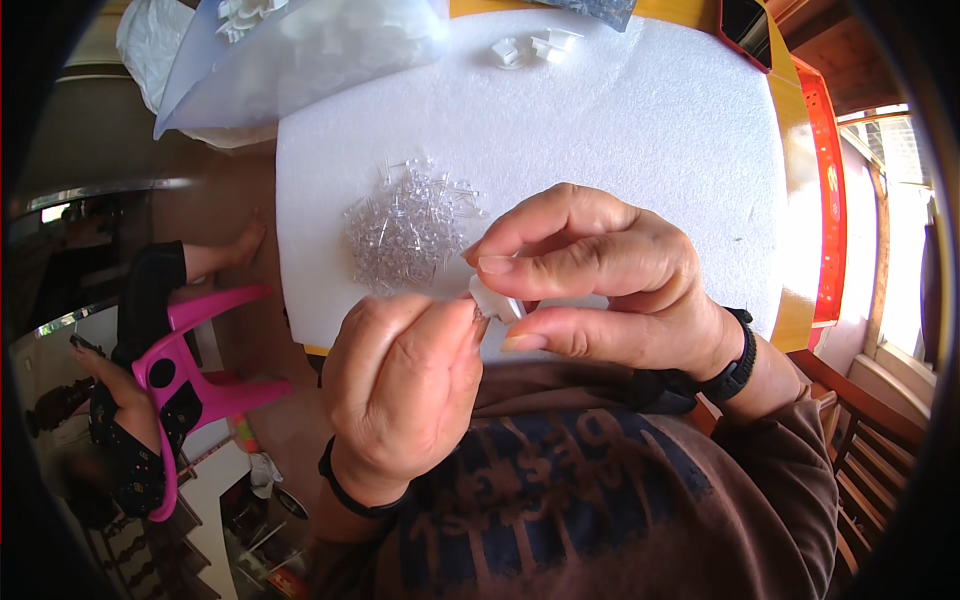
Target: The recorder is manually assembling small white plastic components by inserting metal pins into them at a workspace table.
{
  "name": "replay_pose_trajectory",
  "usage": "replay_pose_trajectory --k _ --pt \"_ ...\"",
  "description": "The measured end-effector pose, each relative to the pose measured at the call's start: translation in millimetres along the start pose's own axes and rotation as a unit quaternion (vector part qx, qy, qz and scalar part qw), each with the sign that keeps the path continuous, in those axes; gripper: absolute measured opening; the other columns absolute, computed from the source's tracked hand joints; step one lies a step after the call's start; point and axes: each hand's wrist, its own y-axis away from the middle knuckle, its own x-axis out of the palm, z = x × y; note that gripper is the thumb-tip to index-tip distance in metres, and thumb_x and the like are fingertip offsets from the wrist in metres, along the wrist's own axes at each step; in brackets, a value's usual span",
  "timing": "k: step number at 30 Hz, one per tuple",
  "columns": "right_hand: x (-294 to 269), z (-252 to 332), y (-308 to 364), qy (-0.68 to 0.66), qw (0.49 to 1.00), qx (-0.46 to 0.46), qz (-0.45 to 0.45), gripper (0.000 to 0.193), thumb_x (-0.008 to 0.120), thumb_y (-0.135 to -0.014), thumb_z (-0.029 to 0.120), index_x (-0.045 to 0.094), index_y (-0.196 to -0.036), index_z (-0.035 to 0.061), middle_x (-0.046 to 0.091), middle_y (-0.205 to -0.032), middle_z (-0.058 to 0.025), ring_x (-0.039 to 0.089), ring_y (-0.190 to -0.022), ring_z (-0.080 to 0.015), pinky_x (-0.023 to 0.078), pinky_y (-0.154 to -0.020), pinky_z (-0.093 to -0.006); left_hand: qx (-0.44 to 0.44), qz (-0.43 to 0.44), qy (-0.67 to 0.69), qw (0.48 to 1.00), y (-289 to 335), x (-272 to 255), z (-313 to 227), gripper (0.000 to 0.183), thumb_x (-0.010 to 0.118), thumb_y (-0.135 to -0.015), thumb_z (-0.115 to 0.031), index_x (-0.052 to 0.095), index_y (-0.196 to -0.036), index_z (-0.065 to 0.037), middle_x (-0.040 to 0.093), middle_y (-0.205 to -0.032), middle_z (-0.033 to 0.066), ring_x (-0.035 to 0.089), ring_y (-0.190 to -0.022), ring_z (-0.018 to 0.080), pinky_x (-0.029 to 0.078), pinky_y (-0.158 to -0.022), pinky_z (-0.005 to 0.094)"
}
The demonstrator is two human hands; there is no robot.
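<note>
My right hand (pixel 610 285) is closed in a pinch on a small white plastic piece (pixel 497 299), above the near edge of a white foam sheet (pixel 660 130). My left hand (pixel 405 375) meets it there, its thumb and fingers pressed together at the piece's left side. A tiny clear bit shows at the left fingertips; most of it is hidden. Just beyond both hands lies a loose heap of small clear plastic pins (pixel 410 225) on the foam. Two or so white plastic pieces (pixel 552 46) rest at the sheet's far edge.
A translucent bag (pixel 340 65) of white pieces lies over the far left corner. At the far right a phone (pixel 746 32) sits on the wooden table (pixel 797 120), beside a red plastic crate (pixel 828 200). Leftward, a person sits near a pink chair (pixel 205 395).
</note>
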Motion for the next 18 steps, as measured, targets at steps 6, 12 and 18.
replay_pose_trajectory --k 6,12,18 --pt "0.0 -1.7 0.5 0.023 0.999 0.012 -0.024 0.030 0.074 -0.077 0.002 0.068 -0.107 0.0019 0.062 -0.108 -0.0101 0.063 -0.085 -0.0132 0.053 -0.069 -0.0233 -0.014 0.018 0.036 0.999 -0.2 0.6 5.8 0.022 0.067 -0.075 0.005 0.063 -0.096 0.001 0.060 -0.083 0.0110 0.059 -0.068 0.0237 0.049 -0.059 0.0321" --pt "4.4 -1.0 0.5 0.016 1.000 0.016 -0.020 0.031 0.074 -0.079 0.006 0.068 -0.109 0.0036 0.060 -0.105 -0.0082 0.059 -0.077 -0.0094 0.050 -0.061 -0.0197 -0.008 0.025 0.033 0.999 4.0 -0.8 8.4 0.021 0.065 -0.076 0.004 0.063 -0.096 0.002 0.060 -0.085 0.0117 0.060 -0.069 0.0238 0.050 -0.059 0.0327" --pt "5.2 -3.6 0.7 0.021 0.999 -0.018 -0.024 0.029 0.074 -0.080 0.006 0.068 -0.108 0.0048 0.060 -0.105 -0.0079 0.060 -0.081 -0.0107 0.051 -0.062 -0.0199 0.009 0.026 0.018 0.999 4.0 1.5 8.1 0.021 0.063 -0.077 0.003 0.062 -0.097 0.002 0.059 -0.085 0.0123 0.060 -0.069 0.0244 0.050 -0.059 0.0334"
